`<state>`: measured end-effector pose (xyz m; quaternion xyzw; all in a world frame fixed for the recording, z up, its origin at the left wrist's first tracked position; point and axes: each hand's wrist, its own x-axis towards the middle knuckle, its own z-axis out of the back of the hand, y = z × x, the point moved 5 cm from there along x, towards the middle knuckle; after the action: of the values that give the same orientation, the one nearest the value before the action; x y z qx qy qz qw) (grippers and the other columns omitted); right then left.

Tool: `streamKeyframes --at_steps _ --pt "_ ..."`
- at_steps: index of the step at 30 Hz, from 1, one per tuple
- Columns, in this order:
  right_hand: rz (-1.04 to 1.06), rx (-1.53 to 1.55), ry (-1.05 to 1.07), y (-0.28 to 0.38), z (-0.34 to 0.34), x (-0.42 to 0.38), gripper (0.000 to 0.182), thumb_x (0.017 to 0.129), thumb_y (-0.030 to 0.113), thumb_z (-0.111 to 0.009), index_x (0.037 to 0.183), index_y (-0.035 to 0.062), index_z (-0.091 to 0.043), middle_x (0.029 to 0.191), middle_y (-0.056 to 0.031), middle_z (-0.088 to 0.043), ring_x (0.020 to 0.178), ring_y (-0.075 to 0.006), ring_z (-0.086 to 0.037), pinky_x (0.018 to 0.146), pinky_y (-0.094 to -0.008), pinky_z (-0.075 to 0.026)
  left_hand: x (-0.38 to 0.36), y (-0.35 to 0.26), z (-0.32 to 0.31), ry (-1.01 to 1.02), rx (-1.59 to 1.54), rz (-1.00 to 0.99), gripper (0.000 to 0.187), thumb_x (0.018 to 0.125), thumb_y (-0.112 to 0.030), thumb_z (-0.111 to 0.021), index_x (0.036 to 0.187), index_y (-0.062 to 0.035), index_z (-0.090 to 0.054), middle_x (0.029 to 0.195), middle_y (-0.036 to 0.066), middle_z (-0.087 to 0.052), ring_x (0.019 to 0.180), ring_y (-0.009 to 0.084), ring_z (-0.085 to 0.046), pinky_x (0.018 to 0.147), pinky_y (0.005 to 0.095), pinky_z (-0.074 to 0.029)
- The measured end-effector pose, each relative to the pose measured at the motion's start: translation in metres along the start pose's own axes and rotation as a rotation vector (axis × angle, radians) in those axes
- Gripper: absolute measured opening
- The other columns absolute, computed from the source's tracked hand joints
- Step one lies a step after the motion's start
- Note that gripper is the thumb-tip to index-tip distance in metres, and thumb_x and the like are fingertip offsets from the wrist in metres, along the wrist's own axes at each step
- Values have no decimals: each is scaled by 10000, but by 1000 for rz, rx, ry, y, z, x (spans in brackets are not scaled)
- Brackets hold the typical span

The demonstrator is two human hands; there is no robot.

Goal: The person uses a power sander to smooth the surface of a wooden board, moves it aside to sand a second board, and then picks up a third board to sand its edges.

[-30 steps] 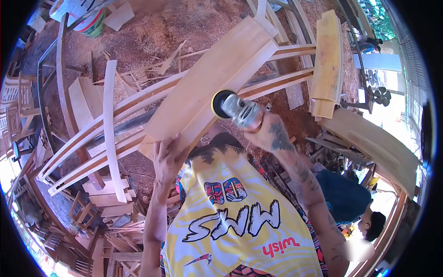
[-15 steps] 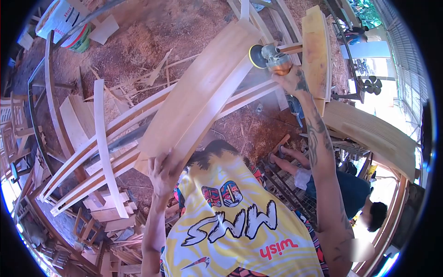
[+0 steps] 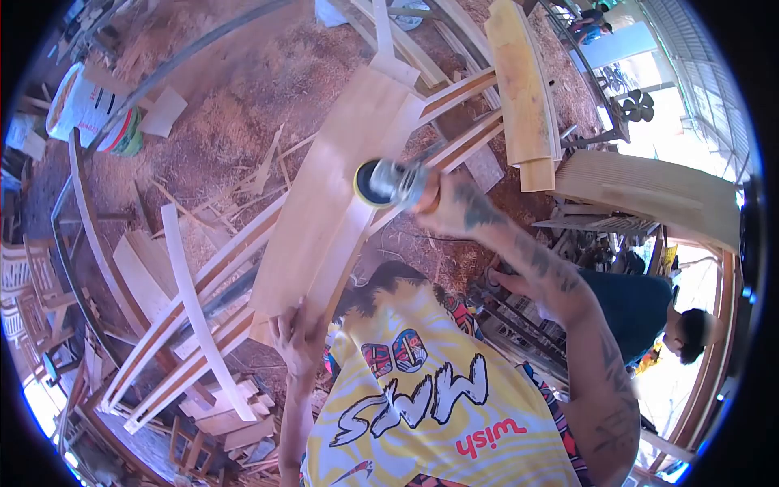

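My right hand is wrapped round the body of an angle grinder fitted with a yellow-rimmed disc. The disc overlaps the right side of a long wooden board, about midway along it. At the board's near end, my left hand grips the edge, its fingers over the top face. The board lies tilted across two long curved wooden rails. Pale dust hangs around the disc.
A pale curved strip crosses the rails at left. Thick planks and a broad curved board stand at right. A person is close by on the right. A white bucket stands far left, and shavings cover the ground.
My right hand has brought the grinder from the board's far right edge back toward me, to about its middle. My left hand keeps its hold on the near end.
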<state>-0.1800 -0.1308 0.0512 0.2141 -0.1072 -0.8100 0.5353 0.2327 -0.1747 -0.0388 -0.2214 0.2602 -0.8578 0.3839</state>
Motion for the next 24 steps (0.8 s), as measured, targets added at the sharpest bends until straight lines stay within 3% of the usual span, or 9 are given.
streamKeyframes --at_steps 3,5,7,12,15,17,18,21,24 --pt "-177 -30 -57 -52 36 38 457 818 349 -849 1168 75 -742 1065 -258 -791 1013 -465 -778 885 -531 -645 -4 5 -3 -5 -8 -6 593 801 -167 -965 1354 -52 -789 1130 95 -634 1081 383 -650 892 541 -570" --pt "-201 -12 -156 -99 45 68 520 799 401 -847 1134 16 -751 981 -259 -794 991 -426 -795 913 -491 -643 -4 5 -3 -27 -11 -19 584 804 -176 -967 1349 -56 -792 1131 95 -635 1080 386 -650 890 547 -570" --pt "-279 -21 -86 -118 63 91 539 790 415 -850 1129 6 -759 1049 -266 -794 1018 -415 -795 918 -490 -641 -2 2 -3 -65 -5 -36 575 804 -180 -972 1338 -60 -797 1132 96 -635 1078 388 -650 889 553 -570" --pt "-155 -63 -38 -80 57 77 554 790 409 -854 1138 -12 -760 1147 -293 -779 1076 -429 -783 934 -488 -636 -2 5 -5 -81 -3 -58 556 812 -192 -971 1323 -57 -801 1135 100 -636 1070 381 -650 884 548 -571" --pt "-60 -18 -71 -57 40 64 529 791 361 -863 1153 -8 -756 1107 -297 -776 1070 -466 -770 943 -501 -634 -1 1 -3 -64 6 -30 555 806 -188 -967 1319 -56 -802 1134 99 -638 1053 371 -647 878 535 -573" --pt "-38 4 -95 -71 43 75 464 798 322 -865 1121 7 -758 1067 -268 -793 1033 -441 -788 911 -500 -635 -2 0 0 -53 4 -22 565 784 -164 -967 1316 -60 -808 1128 98 -644 1040 361 -645 875 523 -573" --pt "-192 -26 -65 -66 63 77 443 807 345 -857 1094 19 -765 1031 -245 -804 984 -415 -800 875 -494 -633 -2 0 0 -62 0 -28 577 764 -144 -969 1314 -65 -813 1124 97 -649 1033 355 -645 875 514 -574" --pt "-295 -42 -63 -110 73 103 476 797 393 -859 1068 12 -774 1029 -243 -809 966 -389 -808 861 -486 -634 1 -4 0 -91 -18 -48 562 779 -150 -962 1312 -58 -809 1122 96 -648 1011 355 -643 867 517 -573" --pt "-265 -128 -179 -125 60 113 491 786 424 -864 1049 16 -792 1002 -258 -802 968 -407 -804 882 -480 -636 3 -4 -1 -103 -19 -62 548 793 -161 -959 1308 -53 -807 1121 97 -644 997 358 -643 855 524 -570"
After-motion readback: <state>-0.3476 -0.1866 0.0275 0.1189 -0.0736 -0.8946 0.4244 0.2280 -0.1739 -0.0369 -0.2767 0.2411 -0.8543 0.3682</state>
